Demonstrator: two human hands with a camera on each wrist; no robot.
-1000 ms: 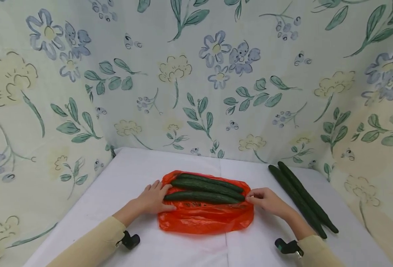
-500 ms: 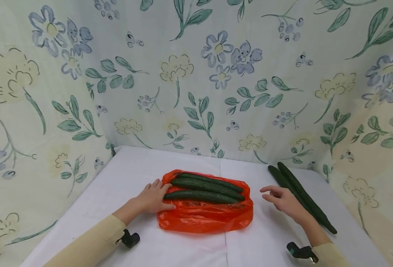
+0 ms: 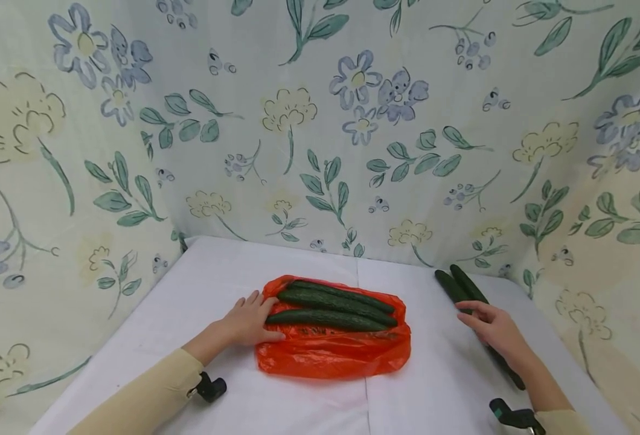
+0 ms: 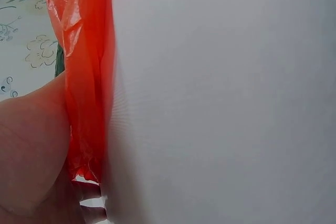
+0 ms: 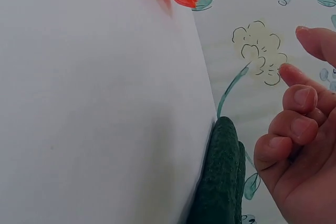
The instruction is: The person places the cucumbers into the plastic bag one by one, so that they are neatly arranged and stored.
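Observation:
Three dark green cucumbers [image 3: 331, 318] lie side by side in the mouth of a red plastic bag [image 3: 336, 359], in the middle of the table. My left hand [image 3: 246, 322] rests at the bag's left end, fingers spread, thumb on the red plastic; its palm edge shows beside the bag [image 4: 86, 103] in the left wrist view. My right hand [image 3: 496, 332] hovers over two more cucumbers [image 3: 453, 287] at the right, covering their middle. In the right wrist view its thumb and forefinger stand apart and the other fingers curl loosely, with nothing held; the cucumbers [image 5: 218, 182] lie beside it.
A white cloth [image 3: 233, 260] covers the table. Floral curtains [image 3: 320, 151] hang behind it and at both sides. Each wrist carries a black camera mount [image 3: 210, 386].
My right hand has let go of the bag's right end and moved right, to above the two loose cucumbers. The left hand and the bag have stayed put.

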